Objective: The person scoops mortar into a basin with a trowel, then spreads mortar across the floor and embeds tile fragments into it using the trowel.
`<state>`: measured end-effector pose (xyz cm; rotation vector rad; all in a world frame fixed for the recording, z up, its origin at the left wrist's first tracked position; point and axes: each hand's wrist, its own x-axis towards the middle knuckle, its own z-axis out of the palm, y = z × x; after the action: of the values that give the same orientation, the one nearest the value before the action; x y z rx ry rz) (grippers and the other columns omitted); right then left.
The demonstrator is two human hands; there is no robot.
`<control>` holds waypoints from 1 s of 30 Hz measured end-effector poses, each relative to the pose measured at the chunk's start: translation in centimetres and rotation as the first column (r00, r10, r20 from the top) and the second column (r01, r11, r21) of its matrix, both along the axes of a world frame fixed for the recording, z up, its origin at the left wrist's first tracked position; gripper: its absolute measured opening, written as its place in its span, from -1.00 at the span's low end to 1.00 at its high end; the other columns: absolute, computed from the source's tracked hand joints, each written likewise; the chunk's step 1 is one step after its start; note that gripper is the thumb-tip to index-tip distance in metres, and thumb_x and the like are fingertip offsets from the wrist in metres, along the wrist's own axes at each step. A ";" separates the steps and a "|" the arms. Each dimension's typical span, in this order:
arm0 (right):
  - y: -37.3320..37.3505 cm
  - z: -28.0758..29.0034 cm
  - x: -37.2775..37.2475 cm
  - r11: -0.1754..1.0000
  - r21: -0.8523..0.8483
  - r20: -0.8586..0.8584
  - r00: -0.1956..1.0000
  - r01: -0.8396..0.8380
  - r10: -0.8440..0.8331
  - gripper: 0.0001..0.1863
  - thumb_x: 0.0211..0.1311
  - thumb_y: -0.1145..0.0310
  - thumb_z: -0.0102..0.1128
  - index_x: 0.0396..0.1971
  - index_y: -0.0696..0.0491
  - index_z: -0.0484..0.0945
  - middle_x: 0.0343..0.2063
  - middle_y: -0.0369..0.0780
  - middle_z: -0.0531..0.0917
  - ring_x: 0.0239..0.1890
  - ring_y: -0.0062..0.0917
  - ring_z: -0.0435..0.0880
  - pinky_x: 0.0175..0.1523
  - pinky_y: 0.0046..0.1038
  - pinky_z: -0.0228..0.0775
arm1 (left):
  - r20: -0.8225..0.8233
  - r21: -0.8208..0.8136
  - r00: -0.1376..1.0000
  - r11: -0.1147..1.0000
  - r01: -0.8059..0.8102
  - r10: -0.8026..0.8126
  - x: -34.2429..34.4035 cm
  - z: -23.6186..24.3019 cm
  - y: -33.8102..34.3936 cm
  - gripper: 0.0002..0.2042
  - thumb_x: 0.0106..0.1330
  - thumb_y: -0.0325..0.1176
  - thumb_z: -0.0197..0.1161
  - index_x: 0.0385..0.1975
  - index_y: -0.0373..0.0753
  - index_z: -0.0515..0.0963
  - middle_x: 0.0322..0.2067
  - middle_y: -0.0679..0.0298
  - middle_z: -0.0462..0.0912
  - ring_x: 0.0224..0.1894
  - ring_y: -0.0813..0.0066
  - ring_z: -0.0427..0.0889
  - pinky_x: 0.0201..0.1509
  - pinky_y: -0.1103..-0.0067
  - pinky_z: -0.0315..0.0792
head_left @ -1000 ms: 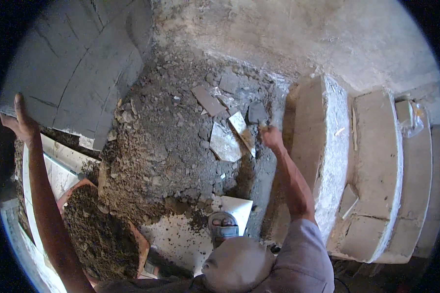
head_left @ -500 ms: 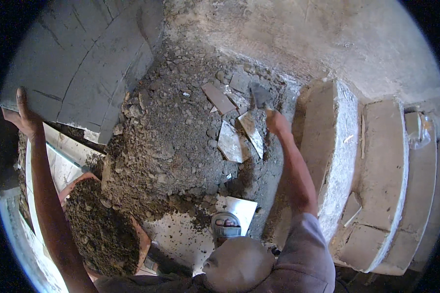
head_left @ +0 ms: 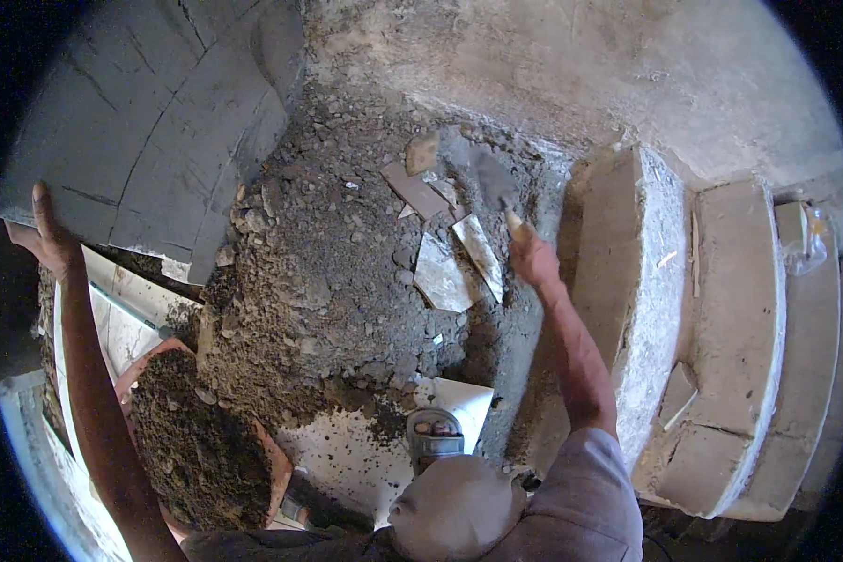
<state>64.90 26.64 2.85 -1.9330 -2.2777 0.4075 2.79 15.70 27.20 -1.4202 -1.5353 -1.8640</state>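
My right hand [head_left: 536, 259] is closed round the pale handle of a trowel [head_left: 494, 181]. Its grey blade, blurred by motion, lies against the rubble beyond my fingers. Just left of it are broken tile pieces [head_left: 443, 272], a long tile sliver [head_left: 479, 250] and a flat brownish-grey piece [head_left: 414, 191]. A tan chunk [head_left: 422, 152] rests at their far end. At the far left, my left hand [head_left: 54, 238] grips the near corner of a grey plastered ledge [head_left: 126, 122]. Its thumb lies on top, while the other fingers are partly hidden.
A heap of soil and rubble [head_left: 300, 272] fills the middle. Lower left stands an orange-rimmed container [head_left: 276, 464] full of dark soil. Concrete steps [head_left: 726, 347] rise at the right, with a clear plastic bag [head_left: 806, 248] on one. My sandalled foot [head_left: 435, 434] stands on white tile [head_left: 468, 398].
The trowel and my right hand have shifted slightly nearer to me. A tan chunk now shows beside the tile pieces, left of the blade. My left hand stays on the ledge.
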 end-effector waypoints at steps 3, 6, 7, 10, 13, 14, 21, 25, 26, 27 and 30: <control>3.2 -0.8 -0.3 0.958 -0.286 0.161 0.987 0.027 0.020 -0.62 -0.07 0.27 0.02 -0.15 -0.01 0.41 -0.39 0.03 0.55 -0.25 -0.09 0.51 -0.13 -0.18 0.34 | 0.090 0.085 0.995 0.995 -0.043 0.035 1.8 0.1 0.3 -0.46 0.05 -0.23 0.23 -0.04 -0.43 0.23 -0.10 0.04 0.35 -0.11 0.27 0.36 0.02 0.42 0.23; 5.8 -4.8 -2.5 0.963 -0.241 0.154 0.975 -0.121 0.161 -0.63 -0.06 0.29 -0.05 -0.20 0.07 0.48 -0.38 0.00 0.57 -0.31 -0.16 0.56 -0.23 -0.19 0.41 | 0.074 0.097 0.997 0.995 -0.003 -0.004 2.1 -0.3 1.7 -0.46 0.05 -0.23 0.23 -0.05 -0.43 0.24 -0.11 0.04 0.35 -0.12 0.28 0.37 0.01 0.42 0.24; 5.6 -3.5 -4.5 0.963 -0.232 0.146 0.973 -0.140 0.177 -0.63 -0.06 0.29 -0.05 -0.20 0.07 0.48 -0.38 0.00 0.57 -0.31 -0.16 0.56 -0.23 -0.19 0.41 | 0.047 0.112 0.998 0.992 -0.055 0.050 2.1 0.3 0.8 -0.47 0.05 -0.23 0.23 -0.05 -0.43 0.24 -0.12 0.05 0.36 -0.13 0.28 0.38 0.00 0.43 0.25; 4.0 0.1 -5.6 0.941 -0.290 0.131 0.966 -0.177 0.223 -0.55 -0.05 0.27 0.02 -0.07 0.01 0.35 -0.32 0.07 0.52 -0.25 -0.08 0.50 -0.15 -0.19 0.35 | 0.043 0.106 0.993 0.988 -0.116 0.112 0.1 0.3 -0.1 -0.46 0.05 -0.22 0.24 -0.05 -0.42 0.24 -0.13 0.05 0.36 -0.14 0.29 0.38 -0.01 0.43 0.25; -1.1 1.2 -4.0 0.867 -0.305 0.081 0.896 -0.394 0.436 -0.54 -0.03 0.23 0.02 -0.05 0.02 0.32 -0.40 0.08 0.54 -0.32 -0.06 0.52 -0.22 -0.17 0.37 | 0.080 0.068 0.993 0.994 -0.090 0.084 0.9 0.5 0.2 -0.42 0.04 -0.20 0.25 -0.03 -0.42 0.21 -0.11 0.04 0.35 -0.12 0.29 0.36 0.00 0.43 0.24; -2.8 1.4 -4.1 0.898 -0.245 0.075 0.916 -0.365 0.393 -0.53 -0.01 0.20 0.01 -0.04 0.01 0.31 -0.45 0.06 0.54 -0.36 -0.06 0.52 -0.27 -0.16 0.38 | 0.083 0.064 0.993 0.994 -0.084 0.079 0.8 0.7 -0.1 -0.41 0.03 -0.19 0.25 -0.03 -0.42 0.21 -0.11 0.03 0.34 -0.11 0.29 0.36 0.01 0.43 0.24; 0.8 1.1 2.0 0.974 -0.102 0.212 0.952 -0.202 0.220 -0.51 -0.01 0.20 0.03 -0.02 -0.04 0.26 -0.53 -0.02 0.57 -0.46 -0.09 0.55 -0.36 -0.16 0.40 | -0.017 0.004 0.996 0.997 -0.082 0.082 1.6 0.8 -0.1 -0.44 0.05 -0.23 0.24 -0.04 -0.44 0.20 -0.12 0.03 0.34 -0.12 0.30 0.37 -0.01 0.44 0.26; 5.7 -3.0 2.3 0.976 -0.100 0.343 0.914 -0.191 0.214 -0.55 -0.02 0.23 0.01 -0.07 0.01 0.27 -0.55 -0.07 0.58 -0.49 -0.11 0.56 -0.38 -0.19 0.42 | 0.045 0.069 0.998 0.996 -0.056 0.053 2.1 0.8 0.6 -0.43 0.04 -0.22 0.24 -0.05 -0.44 0.21 -0.14 0.05 0.35 -0.14 0.30 0.37 -0.01 0.45 0.25; 6.4 -4.7 1.2 0.972 -0.079 0.304 0.923 -0.223 0.236 -0.57 -0.01 0.24 -0.02 -0.08 0.02 0.28 -0.54 -0.08 0.58 -0.48 -0.11 0.56 -0.36 -0.19 0.43 | 0.035 0.052 0.998 0.997 -0.052 0.050 2.0 1.0 0.5 -0.42 0.03 -0.20 0.25 -0.05 -0.44 0.21 -0.15 0.05 0.36 -0.15 0.30 0.37 -0.01 0.46 0.24; 6.4 -5.5 -0.9 0.971 -0.079 0.297 0.924 -0.228 0.241 -0.57 -0.01 0.24 -0.02 -0.08 0.02 0.28 -0.54 -0.08 0.58 -0.48 -0.11 0.56 -0.36 -0.19 0.43 | 0.028 0.050 0.998 0.997 -0.056 0.055 2.1 0.9 0.6 -0.42 0.03 -0.20 0.25 -0.05 -0.44 0.21 -0.15 0.05 0.36 -0.15 0.30 0.37 -0.01 0.46 0.24; 6.4 -3.8 -3.8 0.960 -0.143 0.320 0.906 -0.241 0.275 -0.62 -0.02 0.34 -0.06 -0.11 -0.02 0.33 -0.45 -0.03 0.57 -0.38 -0.08 0.55 -0.24 -0.18 0.40 | -0.068 0.015 0.992 0.995 -0.103 0.104 2.1 0.4 0.3 -0.44 0.03 -0.22 0.24 -0.05 -0.44 0.22 -0.16 0.05 0.36 -0.15 0.30 0.38 0.00 0.46 0.25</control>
<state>61.12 33.05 -1.00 -1.8712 -2.8013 0.2327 4.85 15.99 27.58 -1.3578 -1.5327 -1.7431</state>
